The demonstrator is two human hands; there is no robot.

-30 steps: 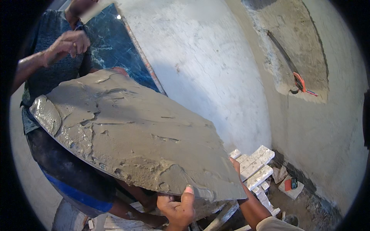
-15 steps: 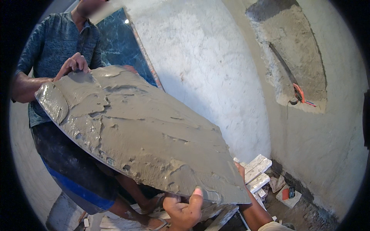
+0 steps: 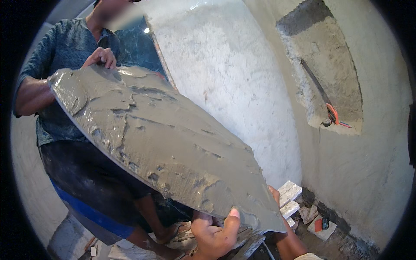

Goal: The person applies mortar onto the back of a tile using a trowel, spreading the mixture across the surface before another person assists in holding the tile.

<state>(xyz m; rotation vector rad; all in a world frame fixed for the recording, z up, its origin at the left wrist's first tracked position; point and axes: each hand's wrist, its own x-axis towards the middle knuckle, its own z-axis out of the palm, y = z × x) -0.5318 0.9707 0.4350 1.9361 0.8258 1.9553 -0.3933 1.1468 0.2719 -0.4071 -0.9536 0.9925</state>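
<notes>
A large, thin slab [image 3: 173, 143] spans the middle, its upper face spread with wet grey-brown mortar. My left hand [image 3: 216, 234] grips its near edge, thumb pressed on top and fingers curled beneath. At the right end, my right hand [image 3: 274, 194] holds the slab's edge; most of that hand is hidden behind it. A co-worker [image 3: 73, 86] in a blue-grey shirt stands at the far left. That person's hand [image 3: 102, 57] grips the far end of the slab, which is held tilted between us.
A recess [image 3: 338, 73] in the right wall holds a saw [image 3: 331, 113] with an orange handle. Stacked white blocks [image 3: 289, 193] and rubble lie at the wall's foot. Behind the co-worker leans a dark blue marbled panel [image 3: 134, 47]. Wooden planks [image 3: 249, 247] are below the slab.
The slab has shifted slightly right in view, its far end a little higher and its near end a little lower. My hands and the co-worker's hand keep hold of it.
</notes>
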